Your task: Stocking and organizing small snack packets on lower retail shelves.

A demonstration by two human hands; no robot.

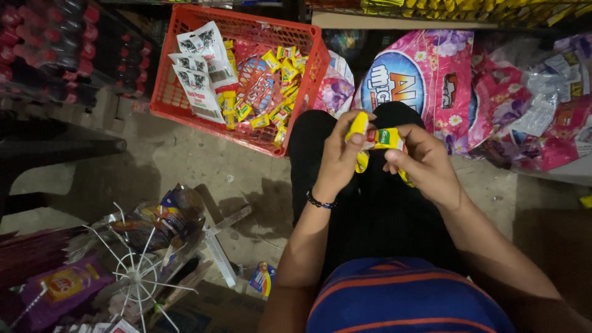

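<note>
Yellow sachets (pixel 377 140), joined in a short strip, are held just above centre of the frame, over the black-clad lap. The strip is pinched at both ends: the left hand (pixel 338 157) takes the upper left end, with one yellow sachet standing up between thumb and forefinger, and the right hand (pixel 424 161) takes the right end from the side. Fingers (pixel 345 132) of both hands are closed narrowly on the strip; none are spread wide.

Long axis of the strip: roughly left to right across the frame, sloping slightly down toward the right. A further yellow piece is seen hanging below the hands, so part of the strip is folded or drooping; its full length cannot be told. A green and red printed face is turned up toward the camera.

The grip at two points is judged to keep the thin, limp strip taut and readable between the hands, held close over the lap rather than over the floor.

A red plastic crate (pixel 185 92) is set on the concrete floor (pixel 185 160) at upper left, within reach, and holds more yellow sachets with white packets (pixel 200 68) leaning on its left wall. Large pink bags (pixel 431 68) are stacked at upper right. A white wire rack (pixel 139 271) lies at lower left among wrapped goods.
</note>
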